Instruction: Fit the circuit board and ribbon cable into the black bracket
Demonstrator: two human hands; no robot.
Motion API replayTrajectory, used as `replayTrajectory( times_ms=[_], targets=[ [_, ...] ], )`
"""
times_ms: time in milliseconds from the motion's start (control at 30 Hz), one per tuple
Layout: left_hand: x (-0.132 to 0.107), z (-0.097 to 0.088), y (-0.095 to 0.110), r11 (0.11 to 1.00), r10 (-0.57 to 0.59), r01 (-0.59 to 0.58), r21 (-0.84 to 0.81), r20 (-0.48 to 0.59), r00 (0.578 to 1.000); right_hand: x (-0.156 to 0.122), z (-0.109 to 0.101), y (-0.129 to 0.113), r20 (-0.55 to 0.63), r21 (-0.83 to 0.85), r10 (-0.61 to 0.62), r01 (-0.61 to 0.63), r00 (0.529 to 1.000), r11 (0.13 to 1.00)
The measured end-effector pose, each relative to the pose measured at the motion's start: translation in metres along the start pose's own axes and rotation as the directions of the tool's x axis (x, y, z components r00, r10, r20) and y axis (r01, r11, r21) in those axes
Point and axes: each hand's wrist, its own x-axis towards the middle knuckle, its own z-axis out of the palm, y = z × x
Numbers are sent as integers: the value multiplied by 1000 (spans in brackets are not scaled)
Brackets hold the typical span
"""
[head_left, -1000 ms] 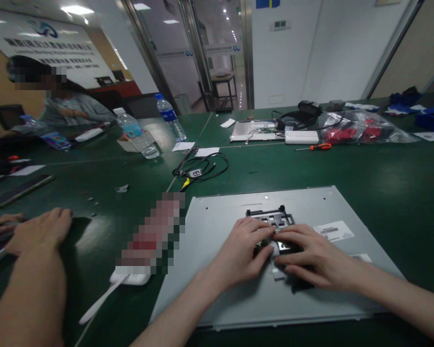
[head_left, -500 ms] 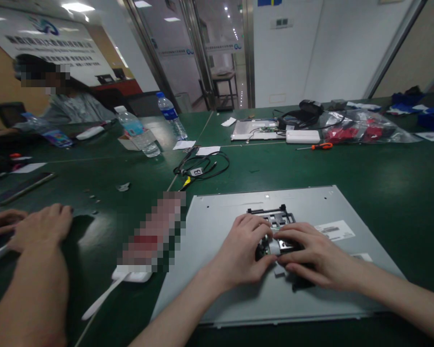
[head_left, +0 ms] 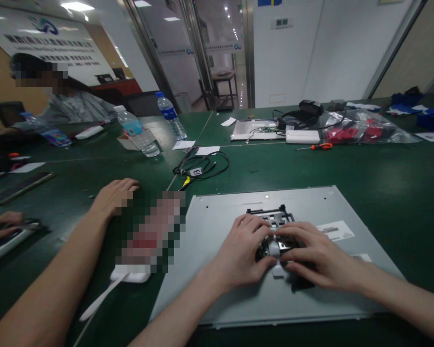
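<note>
A flat grey metal panel (head_left: 224, 226) lies before me on the green table. On it sits a small black-and-metal drive mechanism (head_left: 275, 221), its lower part mostly covered by my fingers. My left hand (head_left: 244, 248) grips its left side, thumb low and fingers curled over the top. From the right, my right hand (head_left: 320, 255) closes on the other side with bent fingers. A pale flat ribbon cable (head_left: 274, 248) shows between the two thumbs. Below it is a small light-coloured tab (head_left: 278, 272). A dark piece (head_left: 303, 283) lies partly under my right hand.
A co-worker's hand (head_left: 117, 195) rests left of a phone (head_left: 155, 221) with a white cable (head_left: 101, 303). Beyond are coiled black cables (head_left: 202, 166), water bottles (head_left: 171, 115), an orange-handled screwdriver (head_left: 321, 146) and a plastic bag (head_left: 369, 127). Another person sits far left.
The co-worker's near hand has moved right, towards the phone. My hands stay on the mechanism; the ribbon cable and the tab below it have shifted slightly, now showing more between my thumbs.
</note>
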Motion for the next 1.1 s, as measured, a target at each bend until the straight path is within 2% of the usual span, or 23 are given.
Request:
replayTrajectory(
  times_ms=[400, 1100],
  targets=[
    [0, 0, 0, 1000, -1, 1, 7, 2, 1000, 1, 3, 0, 12, -18, -37, 37, 999, 999],
    [-1, 0, 0, 1000, -6, 6, -5, 18, 1000, 4, -1, -5, 106, 20, 34, -37, 994, 999]
  ],
)
